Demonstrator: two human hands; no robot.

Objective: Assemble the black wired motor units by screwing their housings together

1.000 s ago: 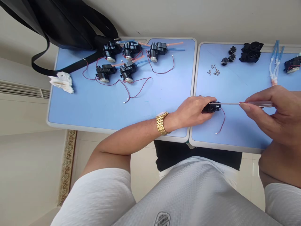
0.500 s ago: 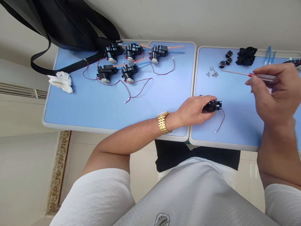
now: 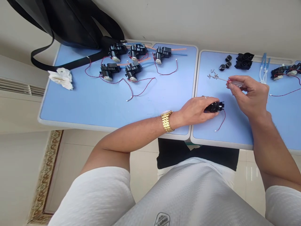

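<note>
Left hand [image 3: 197,110], half-closed, grips 1 black part [image 3: 213,107], seemingly for steadiness; right hand [image 3: 252,95] pinches a screwdriver [image 3: 236,83] toward 10-o'clock screws [image 3: 213,71].

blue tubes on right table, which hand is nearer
Right. The right hand, holding the screwdriver, is just this side of the tubes; the left hand, on the black part, is farther left.

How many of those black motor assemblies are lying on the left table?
5. Back row: back-left assembly, back-middle assembly, back-right assembly. Nearer the person: front-left assembly, front-right assembly. The black bag may hide others.
</note>
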